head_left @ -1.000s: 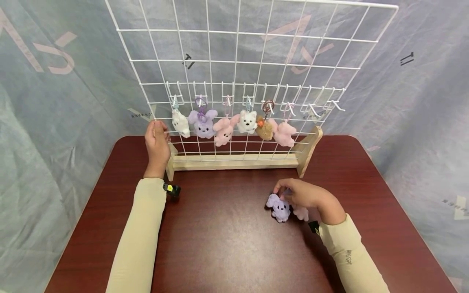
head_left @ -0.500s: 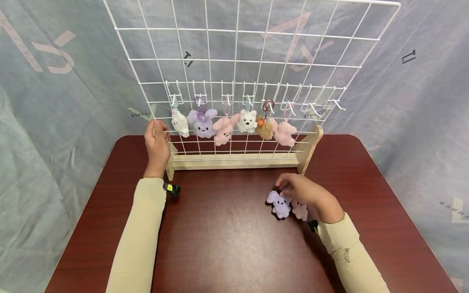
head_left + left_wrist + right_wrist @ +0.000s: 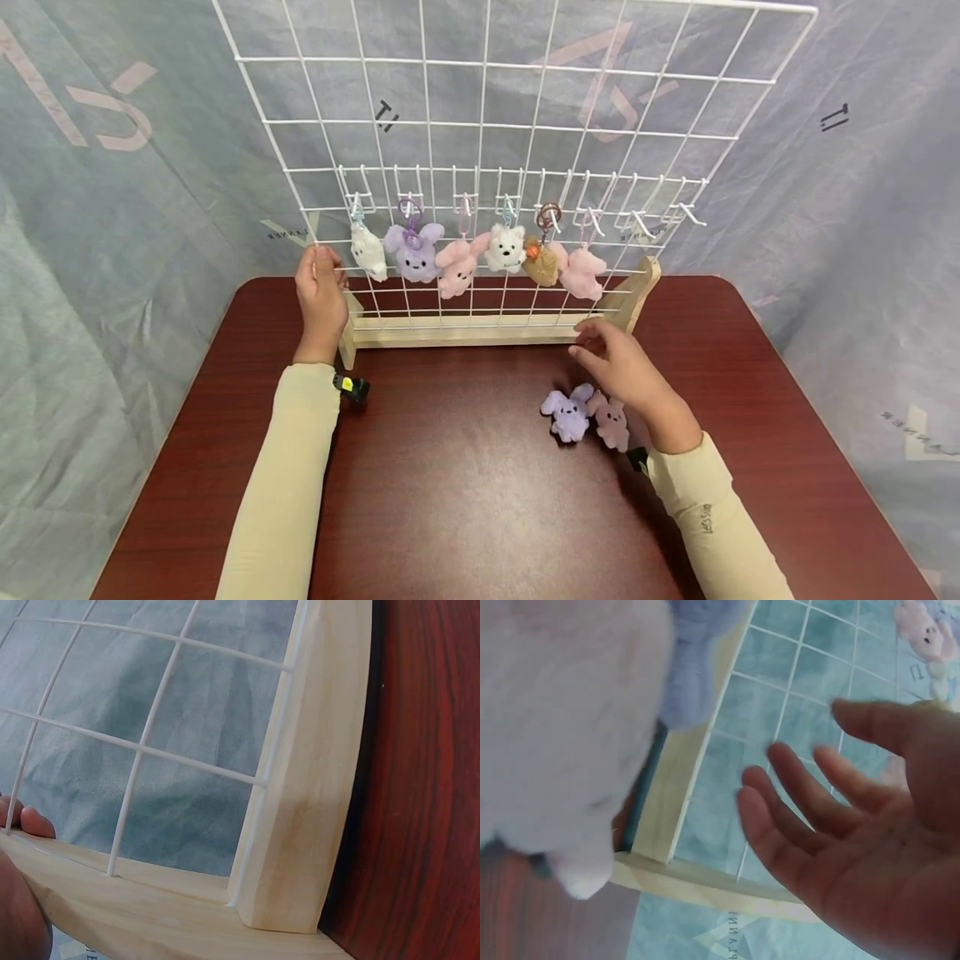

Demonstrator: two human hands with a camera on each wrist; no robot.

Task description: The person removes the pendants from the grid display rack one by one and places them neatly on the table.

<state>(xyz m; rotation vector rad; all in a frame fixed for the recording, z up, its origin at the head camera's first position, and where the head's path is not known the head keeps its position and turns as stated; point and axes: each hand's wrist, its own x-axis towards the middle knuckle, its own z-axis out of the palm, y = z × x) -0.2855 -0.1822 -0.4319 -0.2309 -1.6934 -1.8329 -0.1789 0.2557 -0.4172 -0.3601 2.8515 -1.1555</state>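
Note:
My left hand (image 3: 322,292) grips the left side of a white wire grid rack (image 3: 480,129); in the left wrist view its fingers curl round the wooden upright (image 3: 127,907). My right hand (image 3: 618,367) holds nothing, its fingers spread and loosely bent, above the table before the rack's right end. Just below it a purple plush bunny (image 3: 568,414) and a pink plush bunny (image 3: 611,423) lie side by side on the table. Both bunnies loom large at the left of the right wrist view, partly cut off.
A row of plush keychains hangs from the rack's hooks: white (image 3: 367,252), purple (image 3: 415,254), pink (image 3: 459,268), another white (image 3: 506,248), brown (image 3: 542,265) and another pink (image 3: 582,273). Bare hooks (image 3: 642,223) stick out at the right. The rack's wooden base (image 3: 480,332) stands on the dark red table (image 3: 450,483).
My right hand has let go of the purple bunny and moved up and away towards the rack. Both bunnies stay on the table, now uncovered. The left hand stays put.

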